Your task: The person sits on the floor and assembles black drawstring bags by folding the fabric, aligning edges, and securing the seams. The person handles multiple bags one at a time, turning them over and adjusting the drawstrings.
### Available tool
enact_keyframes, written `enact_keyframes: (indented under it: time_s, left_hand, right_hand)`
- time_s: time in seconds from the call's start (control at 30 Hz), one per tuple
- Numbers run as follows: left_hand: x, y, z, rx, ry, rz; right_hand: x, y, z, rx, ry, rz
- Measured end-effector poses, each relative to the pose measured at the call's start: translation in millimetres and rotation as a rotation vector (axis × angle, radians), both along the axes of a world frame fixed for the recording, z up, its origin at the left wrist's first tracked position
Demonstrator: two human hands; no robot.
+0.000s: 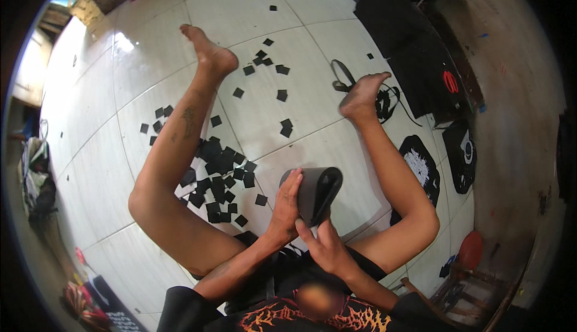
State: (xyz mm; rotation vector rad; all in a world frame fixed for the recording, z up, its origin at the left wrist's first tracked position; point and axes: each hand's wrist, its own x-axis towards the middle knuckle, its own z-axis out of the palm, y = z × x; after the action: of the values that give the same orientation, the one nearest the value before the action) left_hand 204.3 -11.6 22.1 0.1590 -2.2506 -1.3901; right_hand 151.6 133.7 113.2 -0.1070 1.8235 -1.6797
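Note:
Between my hands is a folded piece of black sheet material (312, 187), bent over into a loop with its layers showing at the right end. My left hand (286, 209) lies along its left side, fingers pressed against it. My right hand (326, 248) grips its lower edge from below, with the thumb up and some fingers hidden behind the sheet. Many small black squares (216, 157) lie scattered on the floor, most thickly heaped beside my left leg.
My bare legs spread over the white tiled floor (252, 1). To the right lie a large black sheet (409, 55), red-handled scissors (451, 82), black straps (387, 106) and black pieces with white prints (419, 166). A wooden stool (475, 296) stands at lower right.

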Motion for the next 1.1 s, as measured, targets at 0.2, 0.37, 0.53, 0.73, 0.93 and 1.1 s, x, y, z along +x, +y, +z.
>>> enact_keyframes:
  time_s: [0.2,0.37,0.53,0.73,0.93,1.1]
  left_hand:
    - [-6.9,-11.6,-4.9,0.015,0.001,0.052]
    - [-11.2,-9.8,0.5,0.034,0.035,0.057]
    - [-8.7,-14.7,-0.3,0.057,0.065,0.026]
    - [-4.7,-18.8,3.6,0.084,-0.085,0.012]
    - [-8.9,-16.7,7.6,0.041,-0.088,0.039]
    - [-6.2,-16.0,6.4,0.051,-0.046,0.062]
  right_hand:
    - [-70.4,24.5,123.7,0.323,0.387,0.437]
    - [-135.2,-35.7,174.1,0.053,1.267,0.180]
    - [-117.9,-103.4,75.7,0.609,1.110,0.539]
    - [-133.9,-101.5,82.6,0.553,1.045,0.400]
    - [-133.5,-107.7,75.8,0.526,1.149,0.445]
    - [-127.0,-93.5,36.1,0.009,0.535,0.372]
